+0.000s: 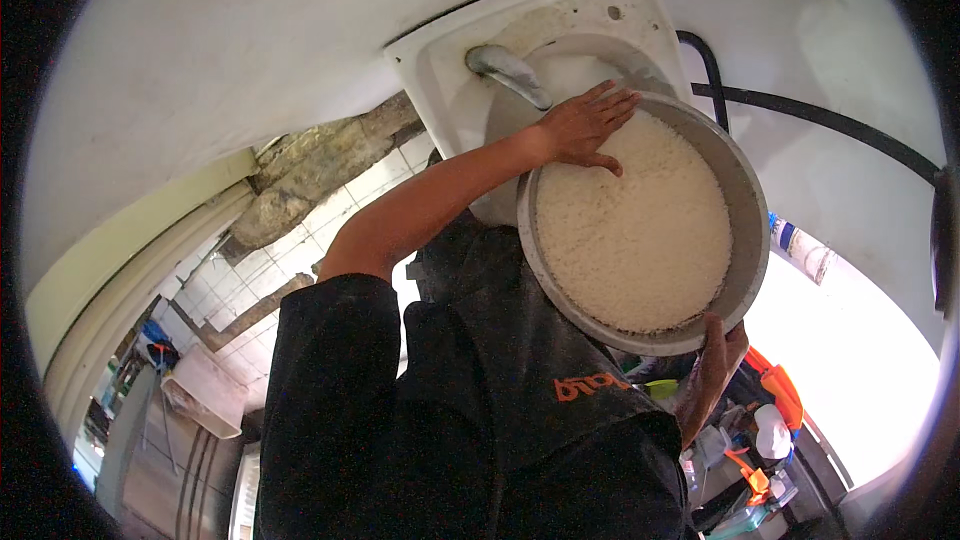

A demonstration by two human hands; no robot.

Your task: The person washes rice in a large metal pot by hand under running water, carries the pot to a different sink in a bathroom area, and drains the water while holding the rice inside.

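Note:
A large round metal pot [752, 240] holds white rice grains [637, 232], and its near side is close to my dark shirt. My left hand [589, 127] reaches across the pot's far left rim, palm down, fingers spread and thumb over the rice; whether it touches the grains I cannot tell. My right hand [716, 360] grips the near right rim, its thumb on top and its fingers mostly hidden below. Beyond the pot is a white sink [450, 101] with a metal faucet [510, 73], whose spout ends just left of my left hand. The pot covers part of the basin.
A black hose [832, 118] runs along the wall right of the sink. Below right lie an orange object [784, 394] and assorted containers. A whitish bin [206, 390] stands at the lower left, near broken masonry [300, 187] and white tiles.

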